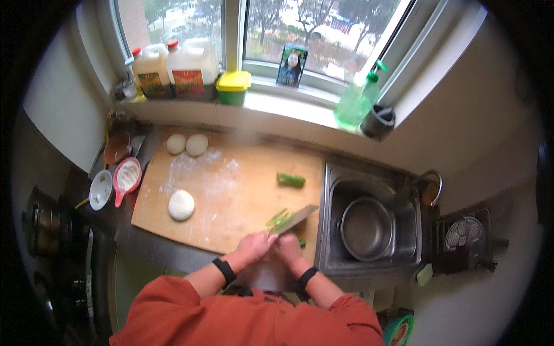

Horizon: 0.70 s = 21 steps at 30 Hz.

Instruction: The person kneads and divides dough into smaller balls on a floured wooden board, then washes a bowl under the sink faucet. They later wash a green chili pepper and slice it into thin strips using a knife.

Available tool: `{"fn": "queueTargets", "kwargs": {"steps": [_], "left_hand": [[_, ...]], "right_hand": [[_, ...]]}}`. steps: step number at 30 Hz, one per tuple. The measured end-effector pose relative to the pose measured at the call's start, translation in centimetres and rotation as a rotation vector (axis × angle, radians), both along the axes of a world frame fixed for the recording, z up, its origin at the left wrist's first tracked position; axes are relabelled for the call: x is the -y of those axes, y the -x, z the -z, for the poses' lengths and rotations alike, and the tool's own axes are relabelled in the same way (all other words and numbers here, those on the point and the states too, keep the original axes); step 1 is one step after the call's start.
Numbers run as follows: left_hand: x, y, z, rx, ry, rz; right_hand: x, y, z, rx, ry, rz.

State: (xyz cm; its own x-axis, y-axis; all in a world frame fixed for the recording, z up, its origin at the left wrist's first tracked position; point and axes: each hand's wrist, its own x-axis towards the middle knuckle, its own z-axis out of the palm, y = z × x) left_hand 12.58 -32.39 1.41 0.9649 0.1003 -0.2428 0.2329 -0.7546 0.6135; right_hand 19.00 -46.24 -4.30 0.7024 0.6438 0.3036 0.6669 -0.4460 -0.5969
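Note:
Near the front edge of a wooden board (246, 190), my left hand (254, 245) and my right hand (289, 248) are close together. A kitchen knife (301, 217) points away to the upper right, its near end between them. The right hand seems closed around the handle, largely hidden; the left fingers are at the near end of the blade. Thin green vegetable strips (278, 219) lie against the blade's left side. A small green piece (302, 243) shows right of my right hand. Farther back rests a larger green vegetable piece (291, 180), probably pepper.
Dough balls (181, 205) and scattered flour are on the board's left part. Beside it stand a red scoop of flour (128, 175) and a white bowl (101, 190). A steel sink (326, 216) holding a metal basin (367, 229) adjoins the right edge. Jugs (192, 65) line the windowsill.

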Motion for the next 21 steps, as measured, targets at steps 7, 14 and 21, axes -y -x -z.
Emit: {"fn": "queueTargets", "kwargs": {"steps": [7, 14, 21], "left_hand": [[-0.9, 2.1, -0.3, 0.204, -0.089, 0.096], [-1.8, 3.2, -2.2, 0.239, -0.174, 0.189], [-1.6, 3.1, -3.0, 0.255, -0.195, 0.245]], "right_hand": [[3.4, -0.8, -1.4, -0.063, -0.016, 0.088], [9.3, -1.9, -8.1, -0.180, -0.128, 0.290], [5.6, -4.7, -11.4, -0.324, 0.128, -0.175]]}}
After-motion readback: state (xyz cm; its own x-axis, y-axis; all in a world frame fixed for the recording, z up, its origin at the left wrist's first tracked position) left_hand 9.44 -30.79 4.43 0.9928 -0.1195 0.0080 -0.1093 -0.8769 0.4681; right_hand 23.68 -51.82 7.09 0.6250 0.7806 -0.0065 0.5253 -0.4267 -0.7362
